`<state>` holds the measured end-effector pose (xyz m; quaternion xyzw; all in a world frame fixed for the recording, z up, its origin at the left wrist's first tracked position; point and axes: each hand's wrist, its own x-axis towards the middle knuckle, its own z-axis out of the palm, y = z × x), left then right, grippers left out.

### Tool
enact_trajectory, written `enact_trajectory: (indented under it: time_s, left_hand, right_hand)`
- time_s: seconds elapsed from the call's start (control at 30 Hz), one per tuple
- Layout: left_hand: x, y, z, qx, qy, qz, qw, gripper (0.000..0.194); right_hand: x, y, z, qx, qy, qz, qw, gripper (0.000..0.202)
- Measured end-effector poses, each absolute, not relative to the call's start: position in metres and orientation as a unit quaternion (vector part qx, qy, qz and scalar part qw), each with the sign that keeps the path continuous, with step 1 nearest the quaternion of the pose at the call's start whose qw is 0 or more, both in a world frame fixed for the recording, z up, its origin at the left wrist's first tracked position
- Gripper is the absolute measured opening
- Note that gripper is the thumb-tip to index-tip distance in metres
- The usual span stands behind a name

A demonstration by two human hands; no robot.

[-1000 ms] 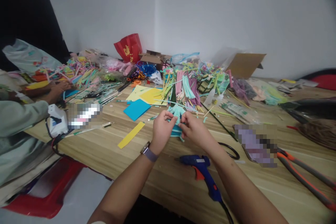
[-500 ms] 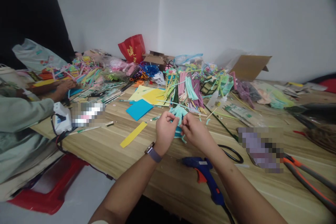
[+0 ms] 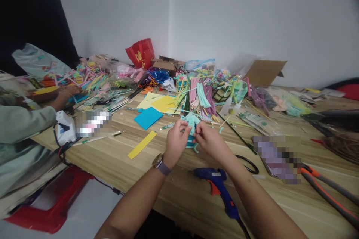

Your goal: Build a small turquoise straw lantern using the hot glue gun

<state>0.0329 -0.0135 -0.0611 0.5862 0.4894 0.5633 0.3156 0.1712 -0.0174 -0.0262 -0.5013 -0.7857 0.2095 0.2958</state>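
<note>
Both of my hands meet over the table at a fuzzy mint-green pipe-cleaner piece. My left hand, with a watch on the wrist, pinches its left side between thumb and fingers. From the right, my right hand has its fingertips pressed together at the same piece. Fingers partly hide its shape. Under it shows a teal-blue striped item, and a loose mint end curls out below the right fingers. A blue glue gun with an orange trigger lies nearer me.
Orange-handled pliers and a blurred-out phone-like object lie right. Blue paper and a yellow strip lie left. Behind are pipe-cleaner bundles. At far left, a co-worker's hand works beside a white power box.
The view has shifted very slightly. Both my hands stay pinched at the mint-green pipe-cleaner piece, with only small finger movement.
</note>
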Motion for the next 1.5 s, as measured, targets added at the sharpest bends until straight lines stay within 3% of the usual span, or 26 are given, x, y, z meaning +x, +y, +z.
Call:
enact_trajectory:
  time_s: [0.43,0.9,1.1,1.27,1.5]
  left_hand:
    - [0.024,-0.012,-0.059,0.683,0.481,0.48,0.267,0.026]
    - [0.028,-0.011,-0.063,0.648,0.47,0.493,0.339,0.018]
    - [0.027,-0.013,-0.062,0.665,0.486,0.487,0.289,0.016]
    - [0.028,-0.014,-0.063,0.669,0.487,0.485,0.281,0.013]
    - [0.029,-0.013,-0.064,0.651,0.49,0.501,0.292,0.013]
  right_hand:
    - [0.179,-0.012,-0.022,-0.521,-0.759,0.23,0.316,0.023]
    - [0.176,-0.011,-0.025,-0.529,-0.74,0.228,0.348,0.02]
    - [0.188,-0.009,-0.022,-0.504,-0.756,0.251,0.332,0.014]
    - [0.198,-0.009,-0.014,-0.498,-0.739,0.299,0.34,0.011]
    - [0.198,-0.015,-0.002,-0.452,-0.699,0.426,0.355,0.022]
